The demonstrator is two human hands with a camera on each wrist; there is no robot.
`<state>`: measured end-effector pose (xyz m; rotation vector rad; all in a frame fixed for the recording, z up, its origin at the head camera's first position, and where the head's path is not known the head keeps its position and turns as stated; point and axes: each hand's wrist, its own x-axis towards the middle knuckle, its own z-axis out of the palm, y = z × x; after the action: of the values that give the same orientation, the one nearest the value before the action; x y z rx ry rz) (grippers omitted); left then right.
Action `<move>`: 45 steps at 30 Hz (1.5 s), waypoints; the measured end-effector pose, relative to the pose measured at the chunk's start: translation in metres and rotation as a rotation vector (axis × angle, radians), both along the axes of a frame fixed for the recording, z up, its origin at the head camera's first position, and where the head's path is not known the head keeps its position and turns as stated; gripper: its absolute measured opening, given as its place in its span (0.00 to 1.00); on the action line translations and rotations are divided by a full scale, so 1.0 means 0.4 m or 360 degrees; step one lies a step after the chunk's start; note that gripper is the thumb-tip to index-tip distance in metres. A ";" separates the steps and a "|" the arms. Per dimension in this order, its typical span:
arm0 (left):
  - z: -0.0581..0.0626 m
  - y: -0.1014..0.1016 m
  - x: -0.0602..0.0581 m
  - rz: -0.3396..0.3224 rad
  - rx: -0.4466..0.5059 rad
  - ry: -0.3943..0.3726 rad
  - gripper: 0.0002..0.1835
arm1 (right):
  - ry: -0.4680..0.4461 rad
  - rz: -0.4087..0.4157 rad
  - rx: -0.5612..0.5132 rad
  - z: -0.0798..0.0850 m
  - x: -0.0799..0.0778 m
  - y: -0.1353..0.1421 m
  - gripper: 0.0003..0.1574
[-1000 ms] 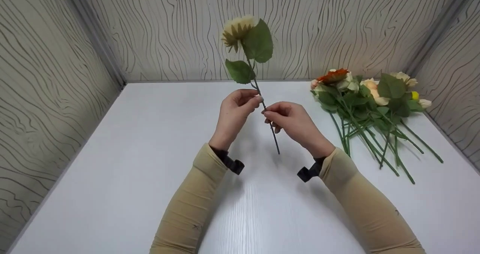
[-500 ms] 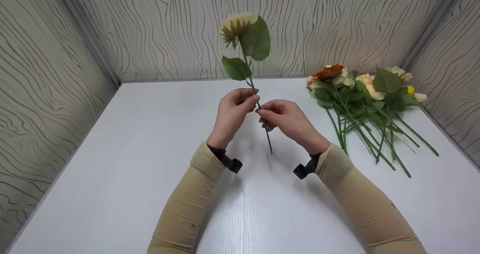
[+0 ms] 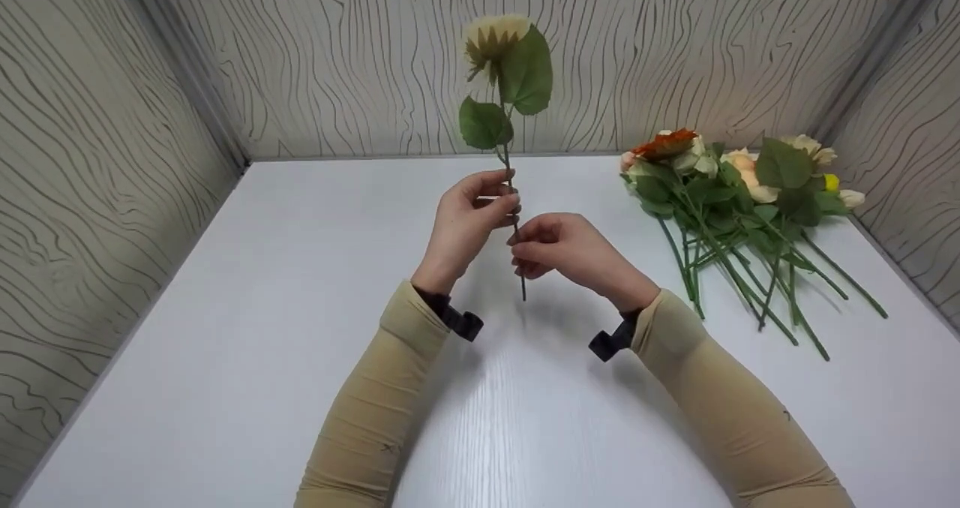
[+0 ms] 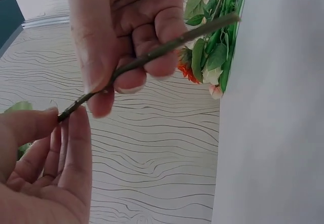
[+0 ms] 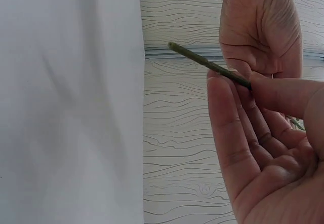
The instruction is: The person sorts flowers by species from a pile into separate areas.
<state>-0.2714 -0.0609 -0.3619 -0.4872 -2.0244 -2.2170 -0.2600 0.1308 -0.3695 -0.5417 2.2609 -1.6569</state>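
Note:
A single cream flower [image 3: 495, 43] with two broad green leaves stands nearly upright over the table, seen from behind its bloom. My left hand [image 3: 472, 215] pinches its stem between thumb and fingers just below the lower leaf. Lower on the same stem, my right hand [image 3: 562, 253] holds it between thumb and fingertips. The stem's cut end [image 5: 185, 51] sticks out past my right fingers in the right wrist view. In the left wrist view the stem [image 4: 152, 56] runs through both hands, and the bloom lies outside that view.
A pile of flowers [image 3: 739, 193] with orange, peach, cream and yellow heads lies at the right back of the white table [image 3: 225, 328], stems pointing toward me. Wood-grain patterned panels [image 3: 360, 65] enclose the back and sides.
The flower has turned more upright, its bloom shifting right and up and its stem end swinging left. My right hand has moved slightly lower along the stem.

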 end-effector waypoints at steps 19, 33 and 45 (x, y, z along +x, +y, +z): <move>-0.052 -0.599 -0.044 0.0393 -0.1064 -0.0755 0.25 | 0.0299 -0.0538 0.0136 0.094 0.035 0.374 0.31; -0.102 -0.611 -0.062 0.0463 -0.1510 -0.0770 0.22 | 0.0401 -0.1000 0.0208 0.102 0.041 0.528 0.32; -0.088 -0.603 -0.040 0.0469 -0.1650 -0.0714 0.32 | 0.0272 -0.0689 0.1131 0.035 -0.007 0.558 0.29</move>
<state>-0.2876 -0.3021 -0.3972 0.2930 -3.1179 -1.0203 -0.2628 0.3539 -0.3555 -0.0151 3.0092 -0.8359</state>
